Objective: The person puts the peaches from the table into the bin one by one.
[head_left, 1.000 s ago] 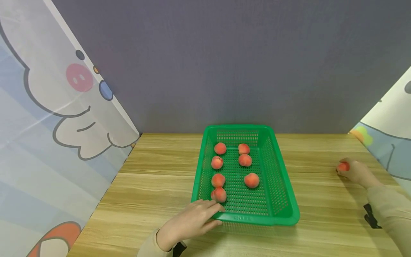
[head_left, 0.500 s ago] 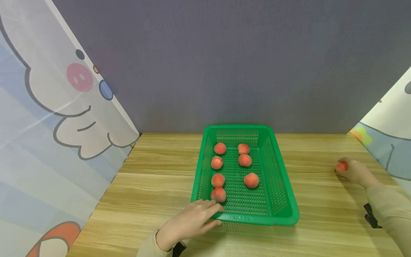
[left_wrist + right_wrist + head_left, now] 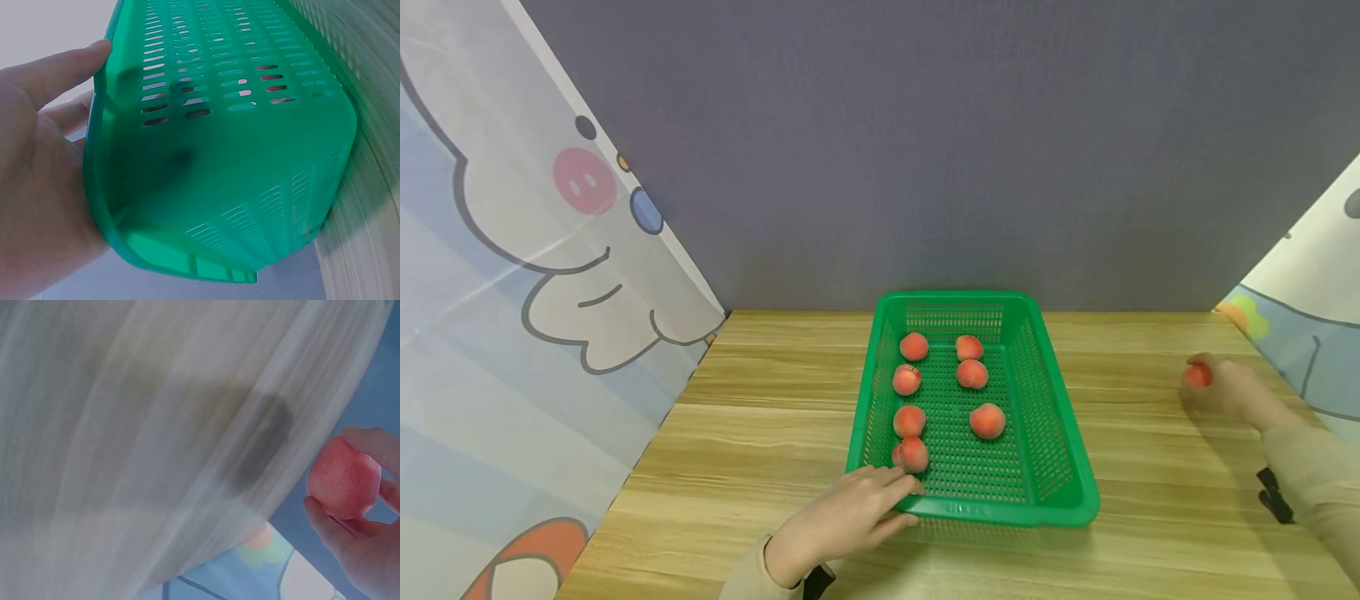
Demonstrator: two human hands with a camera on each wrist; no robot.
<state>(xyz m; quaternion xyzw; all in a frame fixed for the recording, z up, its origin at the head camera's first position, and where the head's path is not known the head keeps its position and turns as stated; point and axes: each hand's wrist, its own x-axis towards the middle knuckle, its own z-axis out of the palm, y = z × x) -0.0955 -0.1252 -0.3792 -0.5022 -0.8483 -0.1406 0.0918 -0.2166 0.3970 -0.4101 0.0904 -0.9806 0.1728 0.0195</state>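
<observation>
A green plastic basket [image 3: 1067, 417] with slotted walls stands mid-table, several peaches [image 3: 987, 422] lying on its floor. My left hand [image 3: 853, 517] grips the near left corner of its rim; in the left wrist view the thumb [image 3: 75, 65] lies on one side of the rim, other fingers behind it. Far to the right, my right hand [image 3: 1236, 392] holds a single peach [image 3: 1197, 376] over the table. The right wrist view shows that peach [image 3: 344, 478] pinched between thumb and fingers, apart from the wooden surface.
The wooden table [image 3: 760, 433] ends at a grey upright panel [image 3: 880, 150] behind the basket. Cartoon-printed sheets hang at the left [image 3: 550, 250] and right [image 3: 1315, 333]. Bare wood lies between the basket and my right hand.
My right hand has lifted slightly with the peach, and its shadow on the table has shifted. The left hand and basket stay put.
</observation>
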